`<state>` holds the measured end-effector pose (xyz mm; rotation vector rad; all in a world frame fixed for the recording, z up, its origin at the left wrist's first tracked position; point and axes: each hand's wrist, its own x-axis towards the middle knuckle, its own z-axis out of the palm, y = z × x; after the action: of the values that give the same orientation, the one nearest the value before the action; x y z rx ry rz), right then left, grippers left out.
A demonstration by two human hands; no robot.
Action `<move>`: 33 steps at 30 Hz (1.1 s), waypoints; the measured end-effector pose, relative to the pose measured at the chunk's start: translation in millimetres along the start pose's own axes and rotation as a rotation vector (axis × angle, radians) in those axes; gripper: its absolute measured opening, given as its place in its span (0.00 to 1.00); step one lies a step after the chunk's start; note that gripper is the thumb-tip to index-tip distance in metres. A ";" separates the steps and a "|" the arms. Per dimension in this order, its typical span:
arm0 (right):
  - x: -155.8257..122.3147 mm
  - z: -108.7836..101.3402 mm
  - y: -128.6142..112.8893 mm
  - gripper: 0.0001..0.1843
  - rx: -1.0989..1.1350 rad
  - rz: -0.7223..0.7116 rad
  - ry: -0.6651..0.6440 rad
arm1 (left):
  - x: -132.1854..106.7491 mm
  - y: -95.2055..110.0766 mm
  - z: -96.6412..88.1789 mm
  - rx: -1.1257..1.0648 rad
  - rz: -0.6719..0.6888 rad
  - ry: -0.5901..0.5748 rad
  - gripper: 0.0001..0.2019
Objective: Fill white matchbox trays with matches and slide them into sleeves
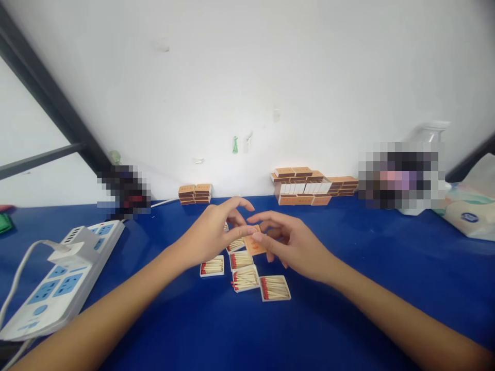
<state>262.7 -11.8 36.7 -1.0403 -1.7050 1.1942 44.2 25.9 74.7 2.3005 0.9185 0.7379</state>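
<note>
My left hand (211,232) and my right hand (296,245) meet over the middle of the blue table. Between them is an orange matchbox (254,246) with red print on its face. Both thumbs rest at its upper part, and the other fingers curl round behind, partly hidden. Both index fingers arch clear of the box. Just below lie open white matchbox trays full of red-tipped matches: one tray (212,266) at left, one (241,260) in the middle, one (245,278) below it and one (275,288) at right. Further trays are partly covered by my left hand.
Against the white wall stand a small stack of matchboxes (195,194) and a larger stack (301,188) to its right. A white power strip (73,288) with a plugged-in charger lies at left. A tissue pack (469,206) sits at far right. Two blurred objects stand at the back.
</note>
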 end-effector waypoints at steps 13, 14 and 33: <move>-6.2 20.5 4.2 0.23 0.226 0.055 0.314 | -31.2 4.3 53.8 0.455 0.194 0.461 0.13; -5.7 19.2 4.4 0.23 0.221 0.049 0.312 | -31.0 2.0 53.8 0.442 0.194 0.458 0.11; -7.1 17.9 7.0 0.23 0.202 0.191 0.115 | -33.8 -12.5 47.9 0.324 0.177 0.479 0.19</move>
<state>250.0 -22.4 24.6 -1.1417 -1.3903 1.3686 49.5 -4.9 23.4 2.5598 1.1169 1.3433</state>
